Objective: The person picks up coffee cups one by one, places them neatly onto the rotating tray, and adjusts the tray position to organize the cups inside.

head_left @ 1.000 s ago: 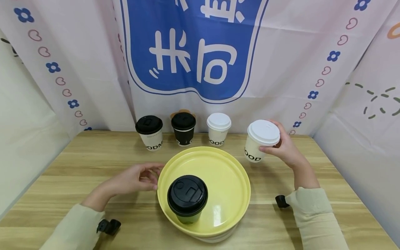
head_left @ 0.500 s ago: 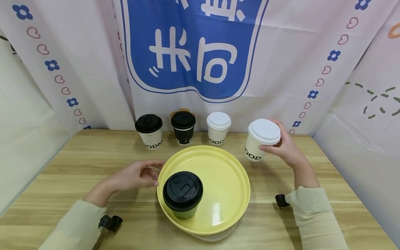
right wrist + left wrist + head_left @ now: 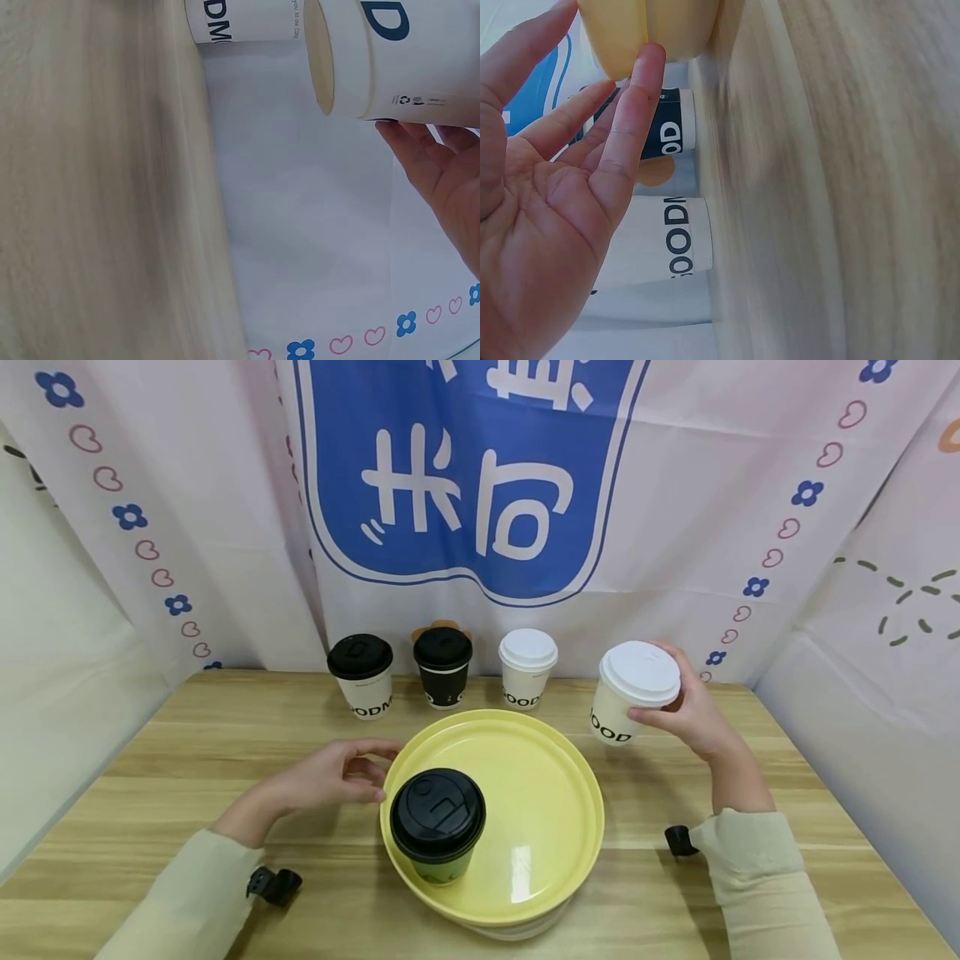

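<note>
My right hand [image 3: 693,714] grips a white paper coffee cup [image 3: 613,718] with a white lid, near the back right of the table. In the right wrist view the cup's base [image 3: 320,60] hangs clear of the wooden surface. On the left, my left hand [image 3: 333,774] has its fingers extended, with the fingertips at the rim of a round yellow tray [image 3: 540,785]. The left wrist view shows its fingers [image 3: 634,120] against the tray's side. A green cup with a black lid [image 3: 438,814] stands on the tray's left part.
Along the back stand a white cup with a black lid [image 3: 362,681], a black cup [image 3: 443,668] and a smaller white cup with a white lid [image 3: 527,668]. Behind them hangs a printed cloth [image 3: 667,527]. A pale base [image 3: 521,929] shows beneath the tray.
The black-lidded green cup on the tray has shifted left and slightly back, as the tray turned. My right hand still holds its cup almost in place.
</note>
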The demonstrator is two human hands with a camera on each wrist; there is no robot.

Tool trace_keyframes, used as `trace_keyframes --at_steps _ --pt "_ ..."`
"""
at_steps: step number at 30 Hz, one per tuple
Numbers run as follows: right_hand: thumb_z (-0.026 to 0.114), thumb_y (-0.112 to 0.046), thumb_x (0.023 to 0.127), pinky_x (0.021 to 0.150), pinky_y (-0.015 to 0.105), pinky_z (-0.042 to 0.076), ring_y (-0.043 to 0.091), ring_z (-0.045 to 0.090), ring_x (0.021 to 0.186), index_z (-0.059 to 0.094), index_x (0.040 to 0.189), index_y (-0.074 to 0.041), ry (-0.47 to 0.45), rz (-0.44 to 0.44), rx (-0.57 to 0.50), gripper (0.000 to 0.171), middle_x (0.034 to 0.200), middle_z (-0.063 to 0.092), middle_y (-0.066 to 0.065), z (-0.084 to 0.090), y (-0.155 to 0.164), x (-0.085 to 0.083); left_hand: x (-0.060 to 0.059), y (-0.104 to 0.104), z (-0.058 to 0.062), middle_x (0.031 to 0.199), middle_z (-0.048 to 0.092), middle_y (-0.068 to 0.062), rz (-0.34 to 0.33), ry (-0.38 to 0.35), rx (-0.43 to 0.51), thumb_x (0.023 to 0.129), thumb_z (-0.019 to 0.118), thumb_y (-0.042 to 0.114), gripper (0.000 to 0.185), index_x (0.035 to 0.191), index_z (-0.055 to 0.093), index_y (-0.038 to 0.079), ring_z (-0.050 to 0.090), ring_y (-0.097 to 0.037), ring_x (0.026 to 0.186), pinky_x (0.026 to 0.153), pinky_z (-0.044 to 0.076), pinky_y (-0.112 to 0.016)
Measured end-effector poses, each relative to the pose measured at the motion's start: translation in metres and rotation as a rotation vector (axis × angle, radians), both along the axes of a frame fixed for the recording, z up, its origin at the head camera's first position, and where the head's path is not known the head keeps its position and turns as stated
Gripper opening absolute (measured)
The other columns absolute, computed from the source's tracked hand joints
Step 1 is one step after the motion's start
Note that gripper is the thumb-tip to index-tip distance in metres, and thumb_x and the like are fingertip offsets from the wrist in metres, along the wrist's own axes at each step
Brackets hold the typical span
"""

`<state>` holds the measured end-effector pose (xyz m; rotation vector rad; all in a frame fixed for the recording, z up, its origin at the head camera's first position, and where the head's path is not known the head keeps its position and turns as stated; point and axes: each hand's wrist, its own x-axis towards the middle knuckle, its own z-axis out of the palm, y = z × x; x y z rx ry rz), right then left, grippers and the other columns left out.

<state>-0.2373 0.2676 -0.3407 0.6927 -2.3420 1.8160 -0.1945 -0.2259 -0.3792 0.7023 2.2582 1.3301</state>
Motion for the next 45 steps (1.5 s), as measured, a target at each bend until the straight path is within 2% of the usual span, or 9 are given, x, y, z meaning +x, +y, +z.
trace_keyframes --at_steps 15,23,35,45 --pt "0.071 0.021 0.072 0.090 0.020 0.054 0.012 0.054 0.116 0.035 0.148 -0.015 0.055 0.078 -0.032 0.092 0.136 0.048 -0.003 0.018 -0.008 0.009 -0.003 0.001 0.000 0.146 0.045 -0.028 -0.006 -0.027 0.010 0.090 0.072 0.010 0.069 0.149 0.038 -0.002 0.061 -0.037 0.118 0.089 0.055 -0.024" --pt "0.073 0.022 0.069 0.092 0.021 0.053 0.013 0.052 0.118 0.036 0.148 -0.014 0.068 0.127 -0.022 0.095 0.137 0.048 -0.002 0.024 -0.017 0.015 -0.003 0.001 0.000 0.146 0.046 -0.027 0.003 -0.014 -0.001 0.091 0.072 0.011 0.068 0.149 0.040 -0.001 0.061 -0.037 0.118 0.090 0.055 -0.023" --pt "0.076 0.021 0.066 0.099 0.023 0.050 0.014 0.051 0.123 0.033 0.149 -0.011 0.077 0.236 0.006 0.099 0.139 0.048 -0.002 0.027 -0.035 0.027 -0.006 0.002 -0.001 0.148 0.046 -0.025 0.007 0.002 -0.017 0.089 0.074 0.015 0.069 0.149 0.041 0.001 0.061 -0.036 0.119 0.091 0.054 -0.022" --pt "0.077 0.019 0.065 0.102 0.024 0.049 0.012 0.051 0.125 0.030 0.150 -0.004 0.104 0.350 -0.015 0.100 0.140 0.050 -0.001 0.018 -0.047 0.034 -0.006 0.003 -0.003 0.147 0.046 -0.025 0.013 0.003 -0.014 0.090 0.074 0.018 0.070 0.149 0.041 0.002 0.060 -0.035 0.119 0.088 0.055 -0.023"
